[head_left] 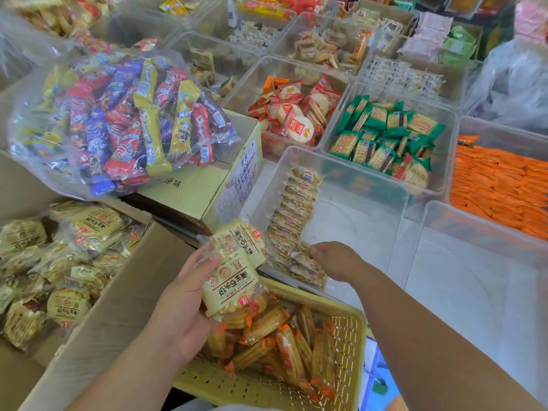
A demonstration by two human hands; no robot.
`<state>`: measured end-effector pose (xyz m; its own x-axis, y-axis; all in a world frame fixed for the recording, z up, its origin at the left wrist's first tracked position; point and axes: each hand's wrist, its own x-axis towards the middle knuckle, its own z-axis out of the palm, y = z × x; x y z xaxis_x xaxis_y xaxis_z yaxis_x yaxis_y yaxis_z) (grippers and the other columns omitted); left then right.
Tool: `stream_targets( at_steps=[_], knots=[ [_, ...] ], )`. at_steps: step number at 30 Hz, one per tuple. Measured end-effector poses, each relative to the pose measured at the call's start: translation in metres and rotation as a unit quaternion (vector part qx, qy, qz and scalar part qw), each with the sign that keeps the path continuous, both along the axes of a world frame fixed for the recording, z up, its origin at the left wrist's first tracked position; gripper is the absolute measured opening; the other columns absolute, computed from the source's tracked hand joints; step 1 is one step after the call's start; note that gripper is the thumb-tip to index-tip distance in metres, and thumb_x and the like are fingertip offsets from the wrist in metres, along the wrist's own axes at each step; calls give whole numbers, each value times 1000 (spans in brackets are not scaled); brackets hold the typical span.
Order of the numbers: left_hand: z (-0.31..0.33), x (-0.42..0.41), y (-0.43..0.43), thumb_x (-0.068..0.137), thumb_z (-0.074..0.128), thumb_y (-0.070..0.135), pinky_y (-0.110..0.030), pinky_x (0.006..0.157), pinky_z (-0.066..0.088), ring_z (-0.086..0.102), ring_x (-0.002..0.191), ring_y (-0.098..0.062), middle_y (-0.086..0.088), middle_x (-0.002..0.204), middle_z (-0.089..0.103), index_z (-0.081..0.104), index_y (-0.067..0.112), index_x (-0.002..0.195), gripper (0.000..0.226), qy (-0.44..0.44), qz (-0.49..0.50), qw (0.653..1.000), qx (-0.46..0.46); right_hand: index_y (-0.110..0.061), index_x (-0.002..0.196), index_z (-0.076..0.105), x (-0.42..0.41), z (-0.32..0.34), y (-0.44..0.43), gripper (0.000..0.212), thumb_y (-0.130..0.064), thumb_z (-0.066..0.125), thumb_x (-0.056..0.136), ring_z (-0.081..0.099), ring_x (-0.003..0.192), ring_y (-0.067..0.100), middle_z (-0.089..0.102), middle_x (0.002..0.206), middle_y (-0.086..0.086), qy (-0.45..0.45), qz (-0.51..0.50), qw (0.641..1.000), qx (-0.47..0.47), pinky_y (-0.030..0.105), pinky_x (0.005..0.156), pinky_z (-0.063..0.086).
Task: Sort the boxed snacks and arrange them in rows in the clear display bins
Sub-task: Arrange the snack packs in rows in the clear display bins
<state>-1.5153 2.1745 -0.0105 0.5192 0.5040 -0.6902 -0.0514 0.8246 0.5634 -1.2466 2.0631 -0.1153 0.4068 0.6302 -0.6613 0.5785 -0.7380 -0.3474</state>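
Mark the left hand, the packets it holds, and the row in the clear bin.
left hand (182, 298): head view, below the thumb.
held packets (232, 277): head view, front label.
row (292, 215): head view, middle packet.

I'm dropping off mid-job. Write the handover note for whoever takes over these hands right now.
Left hand grips a few yellow cracker packets.
Right hand touches the near end of the row in the clear bin; its grip is hidden.
Done: one row of packets stands along that bin's left wall.
Left: fill the rest of the bin; many more packets wait in the cardboard box.
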Motion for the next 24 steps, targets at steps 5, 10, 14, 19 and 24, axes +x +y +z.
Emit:
stream_targets(
  at_steps=[5,10,14,19,24],
  knots=[
    [-2,-3,-1,83,72,27,-46,67,62,73,110,-35,-12,125,74,69,33,129,46,6,5,1000,-7,-26,158,27,-8,-5,-2,73,-66,40,99,37,145,27,34,162,4,52,-4,999,0,39,115,31],
    [-2,-6,-4,81,73,27,-43,62,61,75,106,-34,-12,123,75,76,33,116,36,17,6,1000,-4,-39,154,30,-15,-5,-8,89,-75,63,80,49,135,26,39,159,0,76,-41,995,43,39,102,47],
    [-2,-7,-4,80,74,29,-44,63,61,74,107,-34,-11,123,75,77,36,111,33,20,0,1000,2,-46,153,24,-13,-1,-10,93,-70,71,77,54,117,25,32,161,-1,141,-75,987,-1,32,60,62],
    [-3,-11,-5,78,76,28,-45,64,61,73,108,-37,-12,124,74,76,36,114,37,16,1,1000,1,-51,154,16,-11,2,-6,84,-44,70,91,62,103,26,31,160,7,131,-25,991,-22,31,57,62],
    [-5,-13,-4,77,77,29,-45,63,60,74,106,-37,-12,123,75,75,38,116,40,20,7,1000,1,-42,155,27,-11,0,-9,76,-46,69,92,66,99,26,39,156,8,130,-3,991,1,30,62,60]
  ],
)
